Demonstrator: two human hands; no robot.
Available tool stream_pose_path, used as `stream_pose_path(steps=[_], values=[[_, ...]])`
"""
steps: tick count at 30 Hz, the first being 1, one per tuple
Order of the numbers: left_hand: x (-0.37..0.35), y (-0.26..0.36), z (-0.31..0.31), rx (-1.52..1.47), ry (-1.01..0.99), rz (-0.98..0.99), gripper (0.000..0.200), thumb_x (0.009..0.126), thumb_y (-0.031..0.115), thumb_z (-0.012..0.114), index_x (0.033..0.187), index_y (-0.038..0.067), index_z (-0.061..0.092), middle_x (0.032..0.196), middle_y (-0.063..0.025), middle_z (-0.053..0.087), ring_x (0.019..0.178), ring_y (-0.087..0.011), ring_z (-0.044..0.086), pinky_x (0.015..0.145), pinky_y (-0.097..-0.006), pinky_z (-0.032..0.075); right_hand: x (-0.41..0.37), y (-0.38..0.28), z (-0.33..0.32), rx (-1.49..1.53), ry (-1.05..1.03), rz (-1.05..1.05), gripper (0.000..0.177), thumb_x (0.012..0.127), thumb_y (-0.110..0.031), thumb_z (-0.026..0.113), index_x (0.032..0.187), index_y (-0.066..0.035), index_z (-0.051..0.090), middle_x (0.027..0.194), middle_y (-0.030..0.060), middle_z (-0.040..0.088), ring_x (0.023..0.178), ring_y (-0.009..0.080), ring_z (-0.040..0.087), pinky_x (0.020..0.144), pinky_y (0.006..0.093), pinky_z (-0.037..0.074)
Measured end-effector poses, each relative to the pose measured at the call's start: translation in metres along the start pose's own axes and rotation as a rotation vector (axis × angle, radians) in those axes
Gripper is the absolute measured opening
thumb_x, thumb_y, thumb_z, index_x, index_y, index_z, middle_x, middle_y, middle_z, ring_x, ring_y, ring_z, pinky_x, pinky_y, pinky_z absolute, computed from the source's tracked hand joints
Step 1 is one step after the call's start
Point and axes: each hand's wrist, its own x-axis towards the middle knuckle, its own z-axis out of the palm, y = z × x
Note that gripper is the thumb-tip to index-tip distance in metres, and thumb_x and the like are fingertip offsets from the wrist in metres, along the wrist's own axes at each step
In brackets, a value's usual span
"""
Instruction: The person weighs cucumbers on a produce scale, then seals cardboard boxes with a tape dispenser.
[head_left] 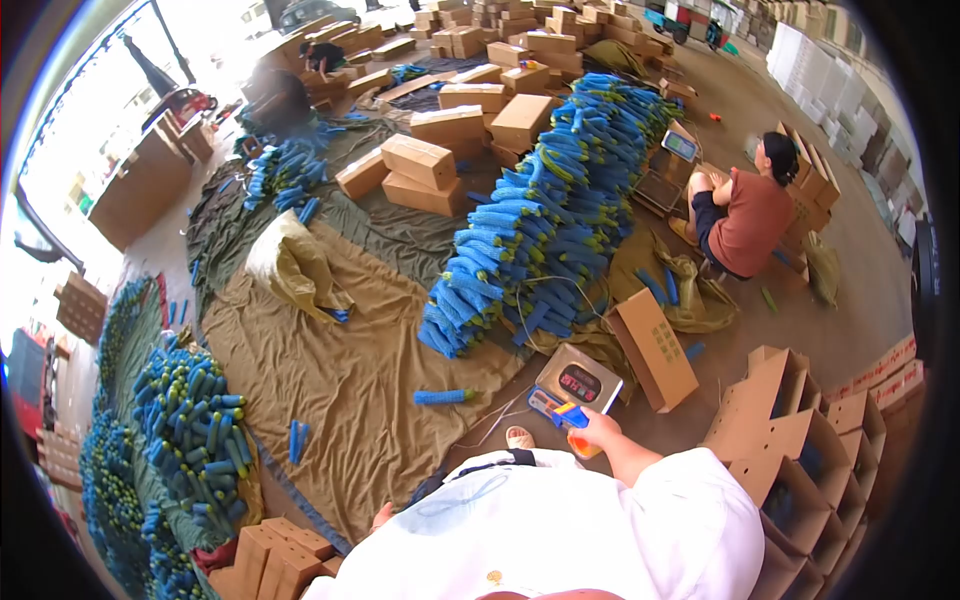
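My right hand (597,432) is wrapped round a blue, yellow and orange tape dispenser (562,411), held out in front of my white shirt. Just beyond it stands a scale (578,384) with a dark display showing red digits. My left hand (382,515) shows only in part at my left side, low over the tan cloth; its fingers are too small to make out. A single blue-netted green vegetable (443,397) lies on the cloth (330,390) ahead. An open cardboard box (651,350) stands right of the scale.
A long heap of blue-netted vegetables (560,200) runs away from me. Another pile (190,420) lies at left. Empty boxes (790,440) are stacked at right. A person (745,215) sits near a second scale (680,142). Closed boxes (420,165) and two people are farther back.
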Motion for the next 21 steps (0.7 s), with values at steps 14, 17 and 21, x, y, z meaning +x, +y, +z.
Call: stream_pose_path(steps=[14, 17, 21], values=[[0.037, -0.081, -0.037, -0.116, -0.192, -0.131, 0.028, 0.087, 0.028, 0.053, 0.1, 0.006, 0.067, 0.098, -0.0128, 0.067, 0.091, -0.0259, 0.063, 0.083, -0.0354, 0.047, -0.005, 0.006, 0.011, 0.036, 0.035, -0.009, 0.083, 0.063, -0.051, 0.071, 0.135, -0.021, 0.043, 0.112, 0.0163, 0.062, 0.101, 0.0294, 0.061, 0.085, 0.0369, 0.048], [0.026, -0.015, -0.033, -0.08, -0.252, -0.196, 0.029, 0.088, 0.029, 0.053, 0.099, 0.007, 0.067, 0.099, -0.013, 0.067, 0.092, -0.0257, 0.062, 0.084, -0.0355, 0.047, -0.015, 0.0, 0.004, 0.037, 0.006, 0.01, 0.083, 0.064, -0.051, 0.071, 0.136, -0.021, 0.043, 0.108, 0.0173, 0.063, 0.098, 0.0306, 0.062, 0.083, 0.0376, 0.048], [0.013, 0.012, -0.022, -0.113, -0.323, -0.227, 0.032, 0.089, 0.033, 0.051, 0.097, 0.007, 0.069, 0.102, -0.0134, 0.066, 0.09, -0.025, 0.062, 0.083, -0.0358, 0.047, -0.012, 0.01, 0.013, 0.019, 0.014, -0.014, 0.084, 0.064, -0.051, 0.071, 0.136, -0.02, 0.042, 0.11, 0.0181, 0.062, 0.1, 0.0308, 0.061, 0.084, 0.0382, 0.048]])
